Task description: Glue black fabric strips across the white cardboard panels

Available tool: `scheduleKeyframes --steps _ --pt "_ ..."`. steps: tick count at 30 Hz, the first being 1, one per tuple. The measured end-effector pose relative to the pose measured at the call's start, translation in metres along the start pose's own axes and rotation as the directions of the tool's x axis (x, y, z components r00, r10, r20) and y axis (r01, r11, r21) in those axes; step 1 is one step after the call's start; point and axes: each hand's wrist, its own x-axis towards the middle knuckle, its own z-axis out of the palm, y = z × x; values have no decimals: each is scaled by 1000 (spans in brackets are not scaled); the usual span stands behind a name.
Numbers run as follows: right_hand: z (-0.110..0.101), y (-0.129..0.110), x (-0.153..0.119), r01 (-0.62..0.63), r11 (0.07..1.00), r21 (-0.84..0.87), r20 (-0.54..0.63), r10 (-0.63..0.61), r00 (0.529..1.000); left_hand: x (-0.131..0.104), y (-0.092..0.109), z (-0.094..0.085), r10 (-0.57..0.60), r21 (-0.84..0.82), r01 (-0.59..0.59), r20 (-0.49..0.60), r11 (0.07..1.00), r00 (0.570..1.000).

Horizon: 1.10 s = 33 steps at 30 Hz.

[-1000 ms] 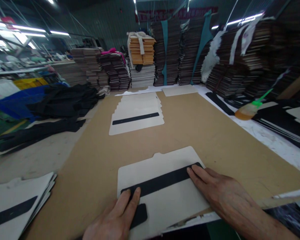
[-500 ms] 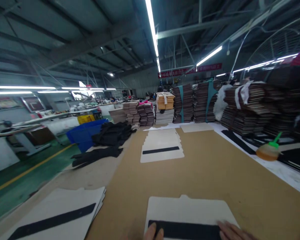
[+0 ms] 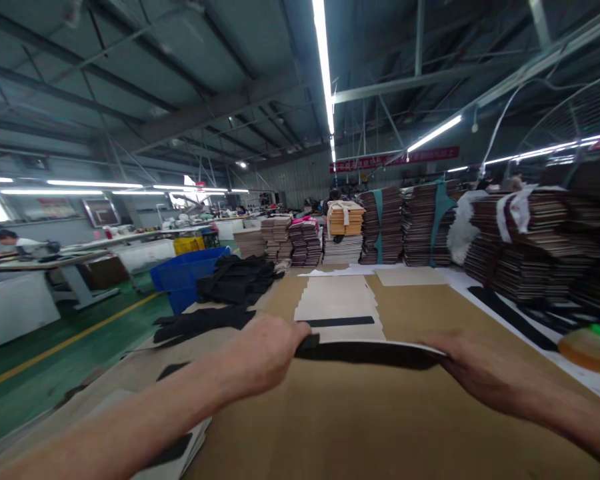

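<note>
Between my two hands a panel [image 3: 375,355] is held up off the table, seen nearly edge-on, with a pale upper edge and a black face toward me. My left hand [image 3: 275,350] is closed on its left end, where a bit of black strip sticks out. The right end is pinched by my right hand [image 3: 450,360]. Just beyond the panel lies a fanned stack of cream sheets [image 3: 336,297] with a black strip across the nearest one. Another pile of cream sheets [image 3: 197,440] at the lower left is partly hidden by my left forearm.
Black fabric pieces [image 3: 237,280] lie at the table's left edge beside a blue bin [image 3: 185,270]. Stacked dark panels [image 3: 520,247] line the back right. A glue bottle [image 3: 590,347] stands at right. Far left, a person [image 3: 17,241] bends over a bench.
Both hands have risen from the near table edge, lifting the panel that lay flat there. It is now tilted up over the middle of the table. The view has shifted slightly left and up.
</note>
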Motion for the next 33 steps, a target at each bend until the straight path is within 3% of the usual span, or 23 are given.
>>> scheduleKeyframes --steps 3,5,7,11,13,15,17,22,26,30,33 --pt "-10 -5 65 13 996 -84 -16 -14 1000 30 -37 -11 -28 200 55 -133 978 991" --pt "7 2 100 33 987 -158 -82 -47 996 51 -58 2 -23 258 66 -168 964 986" --pt "38 13 125 58 972 -227 -100 -83 992 70 -73 31 -16 271 52 -132 961 991" --pt "111 29 144 70 953 -296 46 -59 997 96 -83 107 -1 246 -11 49 969 999" --pt "136 33 143 61 952 -299 81 -38 996 103 -83 136 -22 228 1 92 974 996" --pt "148 35 139 43 952 -303 81 -20 997 105 -82 152 -44 211 22 99 977 994" --pt "151 35 138 24 953 -301 72 -2 997 106 -83 156 -67 199 46 99 979 993" --pt "149 29 138 -60 961 -270 26 69 997 104 -83 147 -155 191 138 79 972 985" --pt "146 36 131 -75 977 -201 57 88 994 98 -78 132 -186 150 164 151 975 971" --pt "127 70 124 -17 997 -81 139 29 990 91 -45 118 -155 118 135 184 984 971" --pt "105 113 129 -112 993 -44 85 115 990 92 1 122 60 4 -63 218 998 974"
